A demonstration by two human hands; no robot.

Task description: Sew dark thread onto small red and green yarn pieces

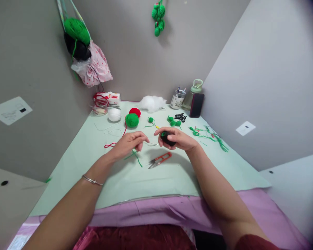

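Note:
My right hand point(179, 138) is wrapped around a black spool of thread point(167, 138) with a green end, held above the table. Across from it, my left hand point(132, 142) has its thumb and forefinger pinched together; what lies between them is too small to make out. Below the hands, orange-handled thread snips point(160, 159) rest on the table with their blades apart. Short green yarn strands point(135, 157) lie under my left hand. Just beyond the spool sit a crochet hook with a yellow handle point(157, 127) and a small green crocheted ball point(150, 119).
Behind stand a green yarn ball point(131, 120), a red one point(135, 112), a white one point(114, 115) and fluffy stuffing point(152, 103). At right are green crocheted pieces point(174, 122), yarn scraps point(215, 136), a phone point(197, 105), a bottle point(190, 97) and a pen cup point(177, 99).

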